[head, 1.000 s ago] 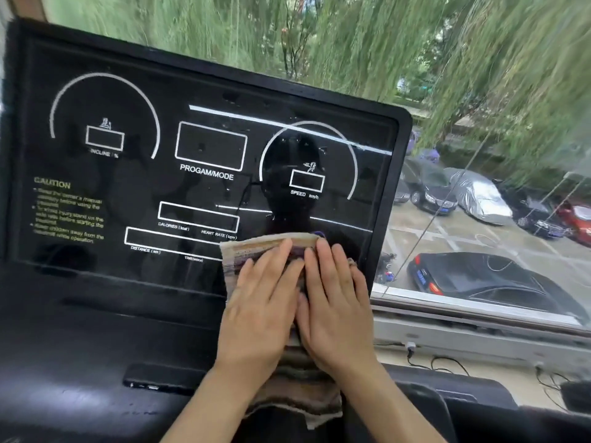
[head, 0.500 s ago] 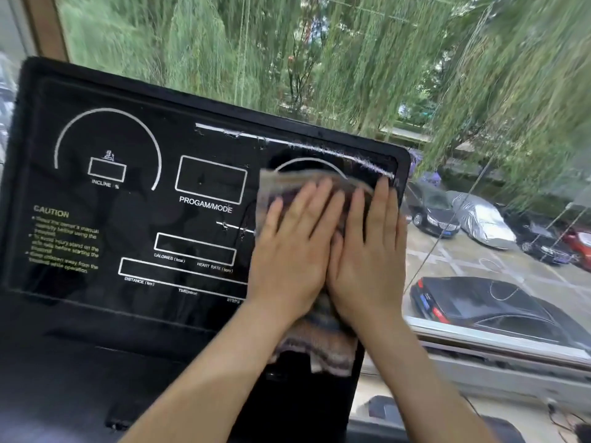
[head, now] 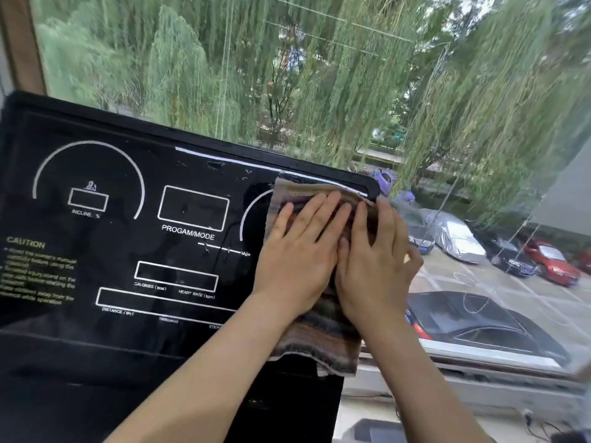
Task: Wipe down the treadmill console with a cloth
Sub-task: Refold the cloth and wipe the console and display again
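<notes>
Black glossy treadmill console [head: 128,238] with white printed markings standing before a window, striped brown and beige cloth [head: 316,343] lying against its upper right corner, left hand [head: 297,260] and right hand [head: 374,266] pressing it flat, fingers [head: 319,212] lying straight and side by side.

striped cloth [head: 319,340], flat on black console [head: 128,251]

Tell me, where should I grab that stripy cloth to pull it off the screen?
Pinch the loose bottom edge of the cloth, coming up from below. The left hand and right hand press its upper part flat against the console, so only that lower flap hangs free, probably easy to pinch.
</notes>
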Action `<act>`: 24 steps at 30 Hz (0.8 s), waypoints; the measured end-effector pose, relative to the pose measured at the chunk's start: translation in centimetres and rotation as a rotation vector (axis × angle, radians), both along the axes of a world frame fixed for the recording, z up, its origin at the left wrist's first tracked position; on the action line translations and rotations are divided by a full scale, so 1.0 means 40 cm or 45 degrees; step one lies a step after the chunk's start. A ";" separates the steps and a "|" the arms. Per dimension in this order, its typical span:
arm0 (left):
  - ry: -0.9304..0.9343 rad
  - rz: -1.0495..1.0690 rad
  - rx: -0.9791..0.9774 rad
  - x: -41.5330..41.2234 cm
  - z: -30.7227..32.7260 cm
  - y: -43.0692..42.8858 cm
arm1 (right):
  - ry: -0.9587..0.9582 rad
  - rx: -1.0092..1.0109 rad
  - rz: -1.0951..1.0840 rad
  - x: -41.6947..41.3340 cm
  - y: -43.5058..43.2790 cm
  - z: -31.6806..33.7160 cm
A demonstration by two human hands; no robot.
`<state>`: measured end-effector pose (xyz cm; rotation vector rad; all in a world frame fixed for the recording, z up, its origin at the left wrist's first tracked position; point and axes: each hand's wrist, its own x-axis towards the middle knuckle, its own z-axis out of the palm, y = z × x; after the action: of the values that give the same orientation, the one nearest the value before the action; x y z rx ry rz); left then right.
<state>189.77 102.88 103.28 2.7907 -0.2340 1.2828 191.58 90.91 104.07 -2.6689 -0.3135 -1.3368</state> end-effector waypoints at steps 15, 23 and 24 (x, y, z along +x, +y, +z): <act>-0.175 0.257 -0.105 0.025 0.162 0.322 | -0.099 -0.166 0.421 0.058 0.319 0.197; -0.155 0.431 -0.228 -0.074 0.116 0.630 | -0.207 -0.295 0.552 0.017 0.643 0.196; -0.146 0.446 -0.259 -0.084 0.103 0.657 | -0.211 -0.301 0.567 0.010 0.672 0.187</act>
<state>186.40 129.15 107.40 2.6638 0.3778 1.4411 191.99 117.80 111.56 -2.4461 -1.0743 -1.4401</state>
